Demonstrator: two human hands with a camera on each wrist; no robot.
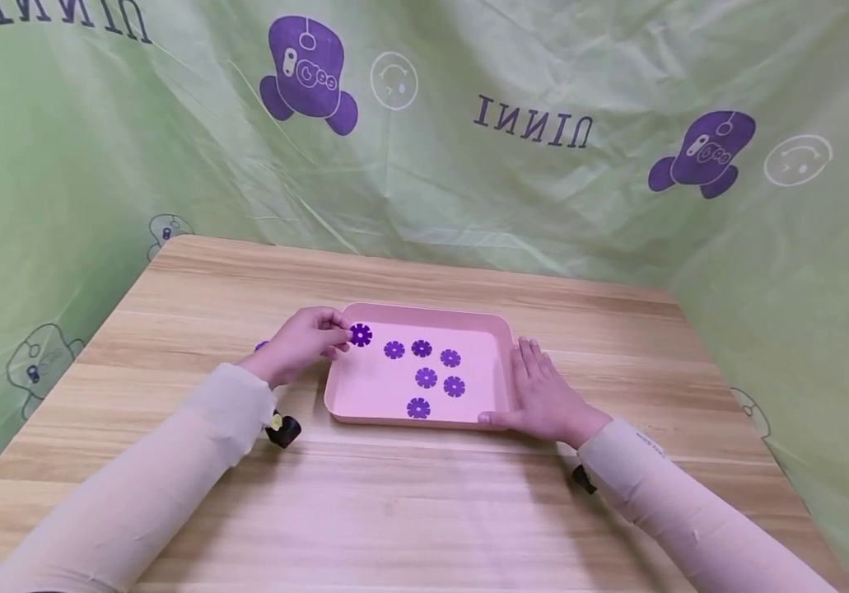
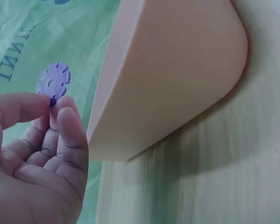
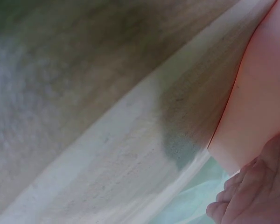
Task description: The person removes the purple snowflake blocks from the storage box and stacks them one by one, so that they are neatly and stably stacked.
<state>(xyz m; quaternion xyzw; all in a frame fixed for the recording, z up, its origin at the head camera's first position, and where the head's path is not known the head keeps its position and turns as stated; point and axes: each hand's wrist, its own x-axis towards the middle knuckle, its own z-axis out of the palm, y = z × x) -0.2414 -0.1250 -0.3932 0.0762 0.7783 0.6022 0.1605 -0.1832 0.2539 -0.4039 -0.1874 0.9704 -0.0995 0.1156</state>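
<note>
Between thumb and fingers my left hand (image 1: 310, 342) pinches a purple notched disc (image 1: 361, 334), held over the left rim of a shallow pink tray (image 1: 372, 395). The left wrist view shows that disc (image 2: 53, 83) gripped by its lower edge, beside the tray's outer wall (image 2: 172, 70). Several more purple notched discs (image 1: 426, 378) lie spread out inside the tray. Against the tray's right side rests my right hand (image 1: 543, 395), its fingers straight and its thumb along the front rim. In the right wrist view the hand (image 3: 259, 191) appears beside the tray's wall (image 3: 256, 88).
The tray stands on a wood-grain table (image 1: 409, 502). Something purple (image 1: 261, 345) shows partly behind the left wrist. Black wrist mounts (image 1: 285, 431) sit under both forearms. A green printed curtain (image 1: 431, 189) hangs behind and at both sides.
</note>
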